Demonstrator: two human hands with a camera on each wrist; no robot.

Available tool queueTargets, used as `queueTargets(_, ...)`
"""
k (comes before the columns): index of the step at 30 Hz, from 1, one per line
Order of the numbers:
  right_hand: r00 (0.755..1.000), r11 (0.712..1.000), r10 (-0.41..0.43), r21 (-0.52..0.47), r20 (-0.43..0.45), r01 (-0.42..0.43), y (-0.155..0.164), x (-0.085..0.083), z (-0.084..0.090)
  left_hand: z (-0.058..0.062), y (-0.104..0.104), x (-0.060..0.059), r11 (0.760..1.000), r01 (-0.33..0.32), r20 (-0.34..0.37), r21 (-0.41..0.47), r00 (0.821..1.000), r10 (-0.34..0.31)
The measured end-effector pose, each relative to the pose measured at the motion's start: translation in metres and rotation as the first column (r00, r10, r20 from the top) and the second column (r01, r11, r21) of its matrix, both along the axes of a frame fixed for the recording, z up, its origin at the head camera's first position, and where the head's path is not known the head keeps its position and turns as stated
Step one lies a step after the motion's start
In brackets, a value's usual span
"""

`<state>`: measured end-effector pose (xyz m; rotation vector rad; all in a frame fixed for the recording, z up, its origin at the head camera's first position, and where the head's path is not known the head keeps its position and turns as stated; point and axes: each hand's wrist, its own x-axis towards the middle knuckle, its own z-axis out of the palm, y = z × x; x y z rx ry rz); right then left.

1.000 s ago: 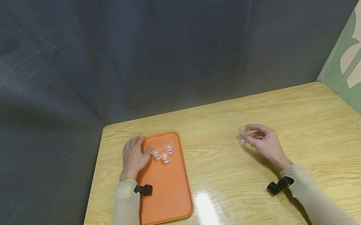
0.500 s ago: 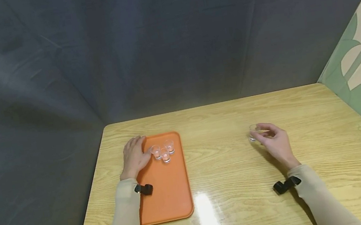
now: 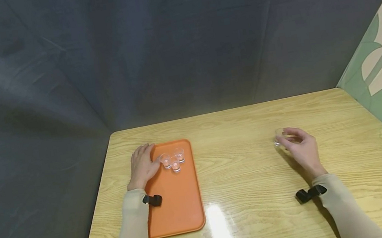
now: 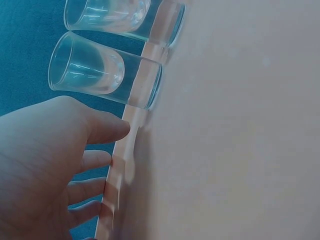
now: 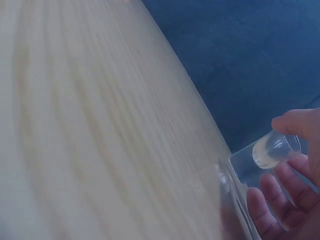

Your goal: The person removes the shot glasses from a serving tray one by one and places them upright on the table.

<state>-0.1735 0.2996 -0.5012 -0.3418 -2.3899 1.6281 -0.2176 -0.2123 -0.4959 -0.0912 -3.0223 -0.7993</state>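
While head view blurs it, right hand visibly pinches a shot glass.

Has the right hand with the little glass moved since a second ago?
Yes. The right hand, holding the small glass, has shifted rightward across the table, farther from the orange tray, which stayed put.

Small clear shot glass pinched in right-hand fingers above table.
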Motion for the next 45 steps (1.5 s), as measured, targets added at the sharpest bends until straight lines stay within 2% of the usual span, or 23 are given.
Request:
queueTargets(6, 0.999, 0.999, -0.041, -0.006, -0.001, 0.041, 0.012, 0.000, 0.001, -0.001, -0.001, 0.000, 1.000, 0.001, -0.002, 0.001, 1.000, -0.001)
queueTargets(14, 0.996, 0.995, -0.087, 0.045, 0.001, 0.087, 0.023, -0.002, -0.001, -0.001, -0.002, 0.001, 1.000, 0.005, -0.003, -0.002, 1.000, -0.005)
queueTargets(20, 0.993, 0.993, -0.119, 0.020, 0.008, 0.118, 0.028, -0.008, 0.002, -0.002, -0.003, 0.000, 1.000, 0.009, -0.007, -0.004, 1.000, -0.009)
queueTargets(29, 0.985, 0.986, -0.160, 0.063, 0.057, 0.156, 0.036, -0.015, 0.004, -0.005, -0.002, -0.002, 1.000, 0.013, -0.010, -0.013, 1.000, -0.013)
queueTargets(45, 0.984, 0.981, -0.175, 0.094, 0.034, 0.171, 0.037, -0.022, -0.001, -0.002, -0.001, -0.001, 1.000, 0.004, -0.002, -0.002, 1.000, -0.004)
